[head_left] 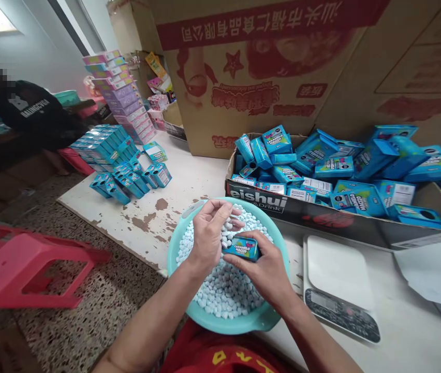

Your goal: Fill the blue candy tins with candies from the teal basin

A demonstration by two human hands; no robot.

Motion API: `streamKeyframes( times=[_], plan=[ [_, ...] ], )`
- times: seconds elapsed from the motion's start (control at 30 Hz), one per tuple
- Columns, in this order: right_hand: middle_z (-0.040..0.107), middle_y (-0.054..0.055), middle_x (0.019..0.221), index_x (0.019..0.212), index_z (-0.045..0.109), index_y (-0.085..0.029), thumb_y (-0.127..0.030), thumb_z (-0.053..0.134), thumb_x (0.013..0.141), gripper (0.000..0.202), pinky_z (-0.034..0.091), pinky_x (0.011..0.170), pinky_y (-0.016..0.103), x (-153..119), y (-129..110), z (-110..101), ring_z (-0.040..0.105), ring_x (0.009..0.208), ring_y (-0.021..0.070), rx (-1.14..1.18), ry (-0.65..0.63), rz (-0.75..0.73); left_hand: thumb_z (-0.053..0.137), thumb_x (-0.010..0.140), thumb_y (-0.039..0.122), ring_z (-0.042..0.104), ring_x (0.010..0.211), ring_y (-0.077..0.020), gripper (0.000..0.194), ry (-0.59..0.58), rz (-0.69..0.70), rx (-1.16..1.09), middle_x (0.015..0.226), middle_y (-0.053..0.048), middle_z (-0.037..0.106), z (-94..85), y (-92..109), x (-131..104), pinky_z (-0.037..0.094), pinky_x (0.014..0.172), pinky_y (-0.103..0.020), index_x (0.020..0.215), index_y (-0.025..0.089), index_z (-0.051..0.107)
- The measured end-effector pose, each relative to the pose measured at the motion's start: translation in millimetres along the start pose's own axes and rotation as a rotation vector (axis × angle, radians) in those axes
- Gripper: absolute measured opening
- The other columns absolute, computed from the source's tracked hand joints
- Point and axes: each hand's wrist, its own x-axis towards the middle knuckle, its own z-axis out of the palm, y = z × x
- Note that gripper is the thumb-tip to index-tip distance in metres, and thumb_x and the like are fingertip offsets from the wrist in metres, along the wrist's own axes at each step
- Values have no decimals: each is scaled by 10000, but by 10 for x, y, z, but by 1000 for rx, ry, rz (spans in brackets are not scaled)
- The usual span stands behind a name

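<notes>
Over a turquoise basin (281, 259) full of small pale-blue candies (226, 295), both my hands work close together. My right hand (265, 267) grips a small blue candy box (244, 247) marked "Caramelo Macizo", lying on its side with one end turned left. Cupped beside that end, my left hand (208, 228) has its fingers curled around several candies (226, 233). Whether the box's left end is open cannot be made out behind the candies and fingers.
A carton (259, 199) heaped with blue boxes stands behind right, and a kitchen scale (337, 280) lies right. Stacked blue boxes (107, 147) and a tower of pink and purple boxes (131, 103) stand back left. A red stool (22, 269) and a person (30, 114) are left.
</notes>
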Motion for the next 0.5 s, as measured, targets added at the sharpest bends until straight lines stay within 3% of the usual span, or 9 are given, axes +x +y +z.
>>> streamKeyframes(
  times=[0.13,0.5],
  plan=[
    [650,21,885,917,629,-217,-419,775,665,354,471,746,329,-2,3,-20,609,801,206,18,25,-12,622,785,348,557,523,-89,211,-12,58,21,564,34,552,12,-1,5,478,556,-215,726,161,543],
    [643,11,852,908,635,-213,-416,779,655,355,475,757,339,-1,-13,-52,600,788,204,63,40,22,612,780,414,559,484,-112,233,-164,-8,-13,553,25,563,74,56,-87,481,521,-241,802,184,578]
  ],
)
